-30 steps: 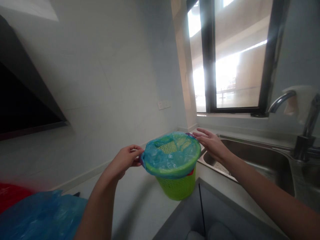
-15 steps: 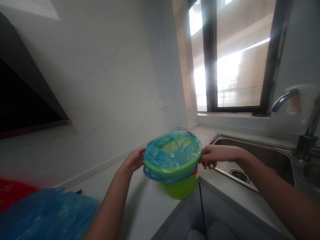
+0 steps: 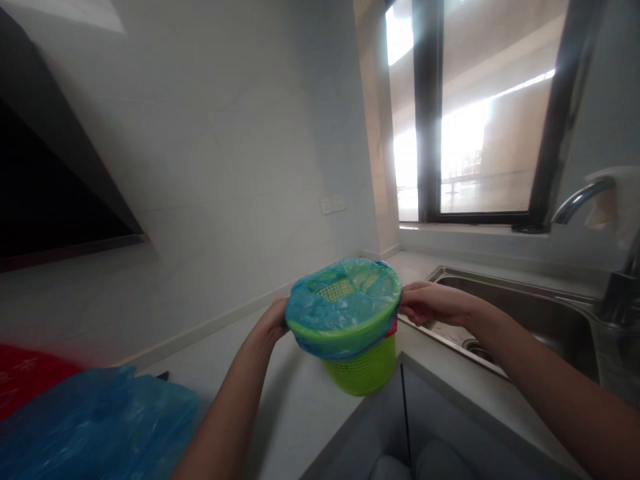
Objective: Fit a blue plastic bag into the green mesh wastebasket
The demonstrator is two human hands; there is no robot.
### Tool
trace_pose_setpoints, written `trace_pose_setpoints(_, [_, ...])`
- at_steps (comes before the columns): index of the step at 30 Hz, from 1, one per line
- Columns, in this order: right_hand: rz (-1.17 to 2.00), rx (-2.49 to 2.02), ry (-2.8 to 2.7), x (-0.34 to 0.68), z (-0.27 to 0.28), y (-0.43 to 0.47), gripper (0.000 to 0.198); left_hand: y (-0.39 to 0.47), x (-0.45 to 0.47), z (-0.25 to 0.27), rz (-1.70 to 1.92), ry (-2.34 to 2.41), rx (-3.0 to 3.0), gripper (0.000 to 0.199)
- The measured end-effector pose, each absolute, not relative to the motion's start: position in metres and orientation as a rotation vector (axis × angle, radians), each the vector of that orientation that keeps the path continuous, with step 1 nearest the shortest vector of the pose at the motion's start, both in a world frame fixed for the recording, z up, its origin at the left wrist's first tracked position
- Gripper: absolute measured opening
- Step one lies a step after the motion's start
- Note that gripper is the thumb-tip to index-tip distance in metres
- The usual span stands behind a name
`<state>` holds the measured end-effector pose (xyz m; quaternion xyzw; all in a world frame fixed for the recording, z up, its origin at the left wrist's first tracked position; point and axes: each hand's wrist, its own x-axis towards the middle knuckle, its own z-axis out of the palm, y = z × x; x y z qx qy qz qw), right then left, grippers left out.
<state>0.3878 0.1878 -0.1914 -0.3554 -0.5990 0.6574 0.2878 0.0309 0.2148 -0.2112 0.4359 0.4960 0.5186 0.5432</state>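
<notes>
A lime-green mesh basket (image 3: pixel 361 371) stands upright near the counter's front corner. Its rim is covered by a thin blue plastic bag (image 3: pixel 320 313), and the mesh inside shows through the film. Folded over the edge, the bag hangs a little way down the outside. My left hand (image 3: pixel 277 320) is closed at the left side of the rim, on the bag's edge, with its fingertips hidden behind it. On the opposite side, my right hand (image 3: pixel 425 301) has its fingers curled on the bag's edge. Something red (image 3: pixel 393 327) shows just below the rim there.
A steel sink (image 3: pixel 530 320) with a curved faucet (image 3: pixel 583 199) lies to the right. At lower left are a crumpled blue plastic bag (image 3: pixel 100 427) and a red item (image 3: pixel 35 373). The wall with a socket (image 3: pixel 333 204) rises behind the counter (image 3: pixel 290 407).
My right hand has risen slightly and its fingers have curled in at the rim. My left hand has turned further around the edge. The bag's edge sits a little differently; the basket stays in place.
</notes>
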Motion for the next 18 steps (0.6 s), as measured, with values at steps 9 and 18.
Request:
trace_pose_setpoints(9, [1.530, -1.102, -1.158, 0.379, -0.190, 0.193, 0.015, 0.212, 0.035, -0.192, 1.476, 1.131, 0.986, 0.016])
trace_pose_setpoints(18, [1.179, -1.149, -1.359, 0.376, -0.196, 0.194, 0.022, 0.197, 0.040, -0.184, 1.525, 1.350, 1.335, 0.046])
